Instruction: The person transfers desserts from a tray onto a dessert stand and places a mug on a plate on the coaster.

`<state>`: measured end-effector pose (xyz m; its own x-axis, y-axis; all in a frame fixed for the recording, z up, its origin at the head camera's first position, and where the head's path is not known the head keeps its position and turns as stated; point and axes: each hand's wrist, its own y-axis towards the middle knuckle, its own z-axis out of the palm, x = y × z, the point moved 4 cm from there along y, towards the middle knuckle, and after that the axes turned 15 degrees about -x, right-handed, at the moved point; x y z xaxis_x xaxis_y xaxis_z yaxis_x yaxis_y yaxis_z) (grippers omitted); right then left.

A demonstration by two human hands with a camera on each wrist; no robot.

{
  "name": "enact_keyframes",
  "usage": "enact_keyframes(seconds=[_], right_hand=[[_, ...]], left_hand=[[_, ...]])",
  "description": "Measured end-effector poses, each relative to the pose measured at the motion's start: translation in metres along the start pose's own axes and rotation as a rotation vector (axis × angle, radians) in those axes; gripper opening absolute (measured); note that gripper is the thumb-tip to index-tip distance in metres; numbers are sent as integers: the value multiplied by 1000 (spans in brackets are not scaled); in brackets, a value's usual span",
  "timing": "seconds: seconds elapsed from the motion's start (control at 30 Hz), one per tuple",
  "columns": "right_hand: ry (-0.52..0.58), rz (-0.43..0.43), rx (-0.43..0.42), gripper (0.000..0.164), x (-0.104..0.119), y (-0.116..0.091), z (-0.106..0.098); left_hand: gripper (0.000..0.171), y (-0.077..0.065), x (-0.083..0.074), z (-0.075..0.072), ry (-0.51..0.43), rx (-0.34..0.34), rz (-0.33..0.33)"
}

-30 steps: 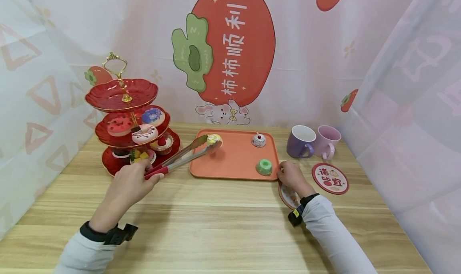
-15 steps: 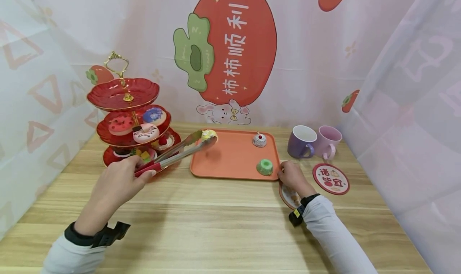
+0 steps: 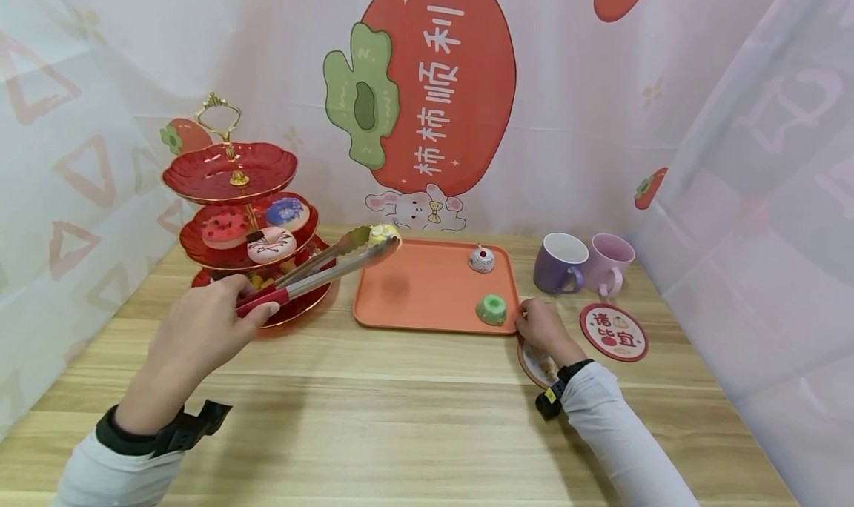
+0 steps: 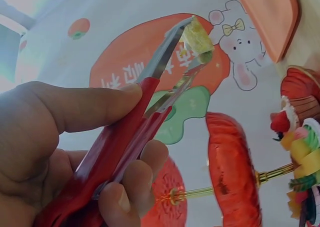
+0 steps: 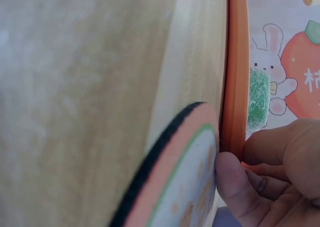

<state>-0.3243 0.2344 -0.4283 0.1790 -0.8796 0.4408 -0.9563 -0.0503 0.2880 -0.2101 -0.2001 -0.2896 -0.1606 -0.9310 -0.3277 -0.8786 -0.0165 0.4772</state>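
My left hand grips red-handled metal tongs, fingers and thumb curled round the handles. Between the tong tips is a small yellow cake, raised above the back left corner of the orange tray; its shadow falls on the tray. At the tray's front right corner, my right hand pinches the rim between thumb and fingers, as the right wrist view shows. A green cake sits on the tray near that hand, and a white speckled cake with a red cherry stands farther back.
A red three-tier stand with doughnuts and tarts stands at the left, behind the tongs. Right of the tray are a purple mug, a pink mug and a round coaster. Another coaster lies partly under the right hand.
My left hand has drawn back to the left with the tongs, lifting the yellow cake up and left from over the tray. The right hand stays at the tray's corner.
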Motion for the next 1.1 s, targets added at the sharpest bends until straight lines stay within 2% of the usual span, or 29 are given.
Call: enact_keyframes(seconds=[0.3, 0.73, 0.97, 1.1], right_hand=[[4, 9, 1, 12, 1, -1, 0], [18, 6, 3, 11, 1, -1, 0], [27, 11, 4, 11, 0, 0, 0], [23, 8, 5, 11, 0, 1, 0]], left_hand=[[30, 2, -1, -14, 10, -8, -6], [32, 6, 0, -28, 2, -86, 23], [33, 9, 2, -38, 12, -102, 15], [34, 9, 3, -47, 36, -143, 29]])
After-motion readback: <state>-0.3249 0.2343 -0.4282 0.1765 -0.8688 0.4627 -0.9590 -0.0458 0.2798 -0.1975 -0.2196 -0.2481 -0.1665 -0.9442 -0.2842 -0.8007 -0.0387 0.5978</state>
